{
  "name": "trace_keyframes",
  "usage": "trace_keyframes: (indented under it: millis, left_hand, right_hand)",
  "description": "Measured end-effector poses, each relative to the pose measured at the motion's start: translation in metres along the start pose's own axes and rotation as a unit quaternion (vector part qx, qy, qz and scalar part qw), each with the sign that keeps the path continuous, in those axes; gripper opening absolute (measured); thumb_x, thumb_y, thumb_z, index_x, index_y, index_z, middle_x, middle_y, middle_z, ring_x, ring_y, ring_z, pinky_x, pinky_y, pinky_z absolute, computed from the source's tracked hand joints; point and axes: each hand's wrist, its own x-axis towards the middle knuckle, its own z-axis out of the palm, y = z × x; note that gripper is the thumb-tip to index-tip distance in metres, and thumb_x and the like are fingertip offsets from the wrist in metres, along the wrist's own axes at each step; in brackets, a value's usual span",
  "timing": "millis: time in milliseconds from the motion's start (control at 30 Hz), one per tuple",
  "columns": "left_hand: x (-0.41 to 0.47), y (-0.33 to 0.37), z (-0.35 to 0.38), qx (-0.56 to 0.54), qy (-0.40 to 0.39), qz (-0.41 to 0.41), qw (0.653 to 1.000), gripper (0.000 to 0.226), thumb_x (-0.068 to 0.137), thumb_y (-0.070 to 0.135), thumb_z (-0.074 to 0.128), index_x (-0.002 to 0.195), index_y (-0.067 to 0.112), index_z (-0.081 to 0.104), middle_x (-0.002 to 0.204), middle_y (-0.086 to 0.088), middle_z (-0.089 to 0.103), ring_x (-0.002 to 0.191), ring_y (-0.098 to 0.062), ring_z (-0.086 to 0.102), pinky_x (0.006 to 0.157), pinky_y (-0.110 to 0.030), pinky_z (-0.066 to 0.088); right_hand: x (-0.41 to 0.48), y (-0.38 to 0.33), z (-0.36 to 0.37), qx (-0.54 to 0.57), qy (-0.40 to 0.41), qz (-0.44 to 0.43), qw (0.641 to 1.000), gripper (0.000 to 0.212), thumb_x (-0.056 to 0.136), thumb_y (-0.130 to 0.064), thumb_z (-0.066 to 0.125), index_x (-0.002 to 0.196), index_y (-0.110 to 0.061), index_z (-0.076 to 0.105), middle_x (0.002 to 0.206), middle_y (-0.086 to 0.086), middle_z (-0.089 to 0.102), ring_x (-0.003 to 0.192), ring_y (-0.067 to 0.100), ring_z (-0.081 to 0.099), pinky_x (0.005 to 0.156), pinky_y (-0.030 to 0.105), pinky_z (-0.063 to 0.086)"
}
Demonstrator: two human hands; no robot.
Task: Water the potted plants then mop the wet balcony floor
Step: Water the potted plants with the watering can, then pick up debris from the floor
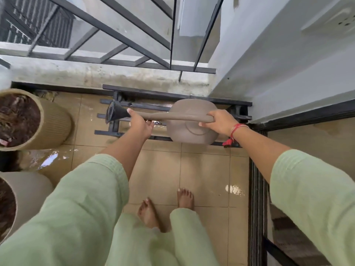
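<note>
While arms stretch forward, right hand (220, 121) grips watering can (192, 109), left hand (141, 126) grips spout (160, 117).

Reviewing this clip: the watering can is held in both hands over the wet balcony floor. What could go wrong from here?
1. Slip: the bare feet stand on glossy tiles, with a puddle close by.
2. Spill: the watering can, held by the left hand and right hand, has its rose over the black metal rack, not the ribbed pot. Tipping now would likely wet the floor.
3. Trip: the rack lies ahead of the feet.
</note>
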Motion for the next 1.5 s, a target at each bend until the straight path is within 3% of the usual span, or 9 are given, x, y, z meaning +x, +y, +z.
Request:
trace_keyframes:
  millis: [100,500,633,867,1000,1100,1300,1400,1500]
  left_hand:
    - [0.011,0.001,0.001,0.026,-0.021,0.001,0.999,0.075,0.095,0.059,0.032,0.148,0.007,0.024,0.146,-0.017,0.041,0.132,-0.03,0.046,0.111,-0.04,0.037]
    - [0.024,0.008,0.017,0.094,-0.074,0.021,0.993,0.06,0.101,0.042,0.034,0.146,0.003,0.024,0.143,-0.018,0.043,0.129,-0.028,0.049,0.105,-0.035,0.041]
    - [0.019,0.014,0.026,0.094,-0.095,0.045,0.99,0.057,0.102,0.039,0.033,0.148,0.008,0.021,0.149,-0.018,0.035,0.132,-0.031,0.045,0.104,-0.038,0.044]
    - [0.034,0.02,0.006,0.139,-0.053,0.019,0.989,0.062,0.101,0.046,0.029,0.148,0.006,0.024,0.141,-0.018,0.047,0.126,-0.027,0.052,0.098,-0.037,0.048]
    - [0.027,0.021,0.003,0.183,-0.059,0.013,0.981,0.064,0.101,0.05,0.024,0.15,0.009,0.021,0.15,-0.012,0.037,0.136,-0.026,0.04,0.106,-0.045,0.039]
    - [0.003,0.021,-0.012,0.227,-0.053,0.009,0.972,0.066,0.101,0.051,0.022,0.15,0.008,0.022,0.153,-0.011,0.032,0.139,-0.028,0.034,0.109,-0.043,0.035]
    - [-0.076,0.031,-0.057,0.274,-0.022,-0.017,0.961,0.06,0.102,0.047,0.022,0.147,0.008,0.031,0.149,-0.009,0.039,0.139,-0.027,0.034,0.117,-0.041,0.025]
    - [-0.141,0.035,-0.07,0.272,-0.051,0.013,0.961,0.05,0.104,0.037,0.025,0.141,0.006,0.04,0.145,-0.009,0.045,0.132,-0.025,0.044,0.107,-0.037,0.035]
    - [-0.209,0.037,-0.082,0.298,-0.057,0.088,0.949,0.031,0.102,0.024,0.033,0.114,0.007,0.056,0.12,-0.012,0.056,0.092,-0.017,0.057,0.072,-0.024,0.042]
  right_hand:
    - [0.013,0.001,-0.002,-0.011,0.024,0.012,1.0,0.051,0.084,-0.05,0.061,0.12,-0.012,0.062,0.117,0.009,0.061,0.109,0.029,0.055,0.091,0.04,0.046]
    - [0.029,-0.001,-0.009,0.012,0.061,0.036,0.997,0.031,0.087,-0.035,0.062,0.108,-0.013,0.066,0.103,0.008,0.066,0.096,0.027,0.06,0.083,0.037,0.048]
    - [0.019,0.004,-0.005,-0.006,0.079,0.036,0.996,0.025,0.089,-0.033,0.06,0.104,-0.014,0.066,0.102,0.008,0.066,0.096,0.027,0.06,0.084,0.04,0.05]
    - [0.031,-0.015,0.001,-0.127,0.04,0.014,0.991,0.023,0.091,-0.038,0.055,0.092,-0.015,0.052,0.104,0.012,0.062,0.098,0.032,0.058,0.082,0.039,0.047]
    - [0.028,-0.01,0.003,-0.117,0.062,0.029,0.991,0.038,0.089,-0.035,0.059,0.115,-0.01,0.049,0.113,0.015,0.059,0.104,0.033,0.056,0.088,0.042,0.047]
    - [0.006,-0.011,0.005,-0.105,0.088,0.055,0.989,0.053,0.083,-0.036,0.067,0.125,-0.011,0.044,0.124,0.015,0.049,0.116,0.035,0.046,0.096,0.046,0.043]
    - [-0.069,-0.059,-0.008,-0.038,0.158,0.026,0.986,0.048,0.086,-0.028,0.062,0.128,-0.014,0.044,0.128,0.011,0.044,0.121,0.03,0.041,0.1,0.042,0.04]
    - [-0.116,-0.093,-0.022,0.046,0.159,-0.001,0.986,0.043,0.086,-0.024,0.061,0.125,-0.015,0.047,0.128,0.009,0.045,0.122,0.026,0.042,0.104,0.04,0.038]
    - [-0.17,-0.125,-0.039,0.204,0.138,-0.005,0.969,0.032,0.085,-0.019,0.063,0.115,-0.013,0.052,0.118,0.008,0.052,0.108,0.019,0.05,0.094,0.033,0.043]
